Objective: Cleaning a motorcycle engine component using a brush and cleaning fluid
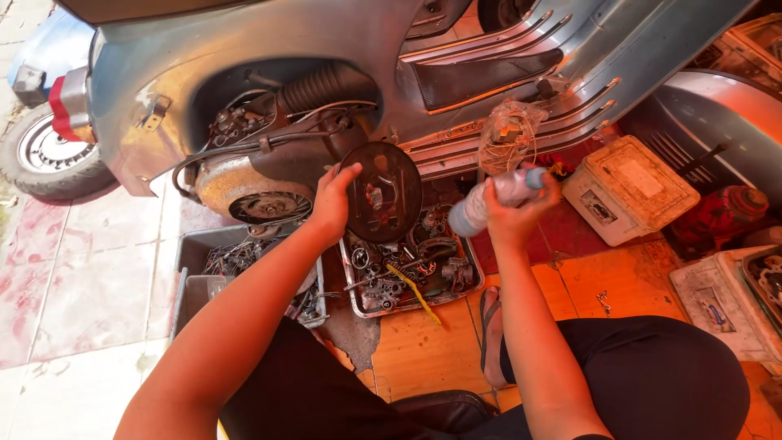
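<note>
My left hand (332, 204) grips the left rim of a dark round metal plate (384, 191), holding it upright above a metal tray of parts (468, 283). My right hand (521, 208) is closed around a whitish plastic bottle (489, 200), tilted with its blue-grey end pointing left toward the plate. Both hands work just in front of a pale blue scooter (244, 57) lying on its side, with its engine (244, 183) exposed.
A grey bin (191, 261) of small parts sits to the left of the tray. A yellow tool (415, 293) lies across the tray. Dirty white boxes (627, 187) and a red object (721, 216) stand at right. My sandalled foot (491, 334) rests on orange tiles.
</note>
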